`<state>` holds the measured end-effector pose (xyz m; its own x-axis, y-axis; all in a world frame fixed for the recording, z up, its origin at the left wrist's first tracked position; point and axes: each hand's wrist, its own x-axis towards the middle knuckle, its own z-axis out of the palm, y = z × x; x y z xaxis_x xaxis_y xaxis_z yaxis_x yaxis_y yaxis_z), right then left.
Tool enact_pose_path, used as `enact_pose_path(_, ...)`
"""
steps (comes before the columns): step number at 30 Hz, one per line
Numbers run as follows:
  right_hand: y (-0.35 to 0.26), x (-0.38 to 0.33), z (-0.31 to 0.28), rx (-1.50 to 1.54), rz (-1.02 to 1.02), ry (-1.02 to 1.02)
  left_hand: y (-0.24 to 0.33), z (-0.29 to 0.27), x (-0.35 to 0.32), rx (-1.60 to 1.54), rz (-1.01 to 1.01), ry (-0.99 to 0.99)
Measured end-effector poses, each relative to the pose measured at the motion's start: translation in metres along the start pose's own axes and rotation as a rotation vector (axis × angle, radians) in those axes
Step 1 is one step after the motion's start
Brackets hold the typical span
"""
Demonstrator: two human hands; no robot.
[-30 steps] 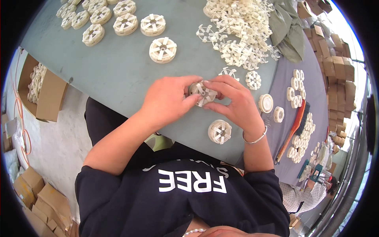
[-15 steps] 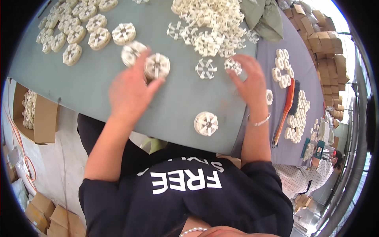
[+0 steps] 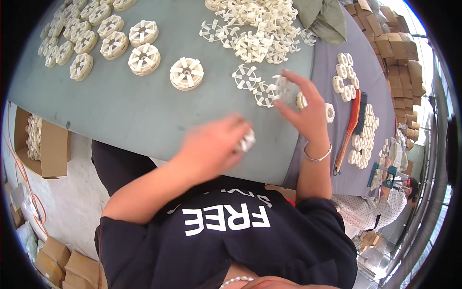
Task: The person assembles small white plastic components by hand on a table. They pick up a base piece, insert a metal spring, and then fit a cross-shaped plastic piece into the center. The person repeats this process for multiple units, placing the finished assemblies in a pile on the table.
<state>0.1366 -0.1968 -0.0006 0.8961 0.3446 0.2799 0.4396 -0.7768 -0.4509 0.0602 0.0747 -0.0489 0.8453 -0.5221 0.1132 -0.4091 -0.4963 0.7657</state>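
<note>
My left hand [image 3: 214,147], smeared by motion, is closed round a white spoked disc [image 3: 247,141] near the table's front edge; its fingers hide most of the disc. Farther right, my right hand [image 3: 308,108] pinches a thin white spoked ring [image 3: 282,88] between thumb and fingers, the ring blurred and tilted up. Just left of it, a flat spoked ring [image 3: 265,94] lies beside another spoked ring [image 3: 245,77]. A thick cream disc with spokes [image 3: 186,73] rests alone at the middle of the table. Partly behind my right hand is a plain cream ring [image 3: 301,100].
A heap of loose spoked rings [image 3: 262,31] lies at the back. Several finished-looking discs [image 3: 114,45] spread over the far left. On the purple cloth [image 3: 322,72] at right are small rings [image 3: 368,130] and an orange-handled brush [image 3: 353,125]. An open carton [image 3: 53,149] stands below left.
My left hand has left the thick discs, moved right and nearer, and picked up the disc by the front edge. My right hand now holds a ring; another lies beside it.
</note>
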Motion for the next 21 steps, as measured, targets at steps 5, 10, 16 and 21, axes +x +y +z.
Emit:
enact_pose_path(5, 0.033, -0.013, -0.042, -0.158, 0.324, 0.078, -0.058, -0.073, 0.005, 0.267, -0.113, 0.538)
enact_pose_path(10, 0.060, -0.030, -0.043, -0.067, 0.429, -0.071, -0.085, -0.096, 0.018, 0.435, -0.181, 0.811)
enact_pose_path(16, 0.016, -0.022, -0.027, -0.009, 0.286, -0.071, -0.033, -0.060, 0.014, 0.065, -0.132, 0.620)
enact_pose_path(21, -0.030, -0.021, 0.004, 0.392, 0.164, -0.166, 0.003, -0.003, 0.018, 0.072, 0.108, 0.372)
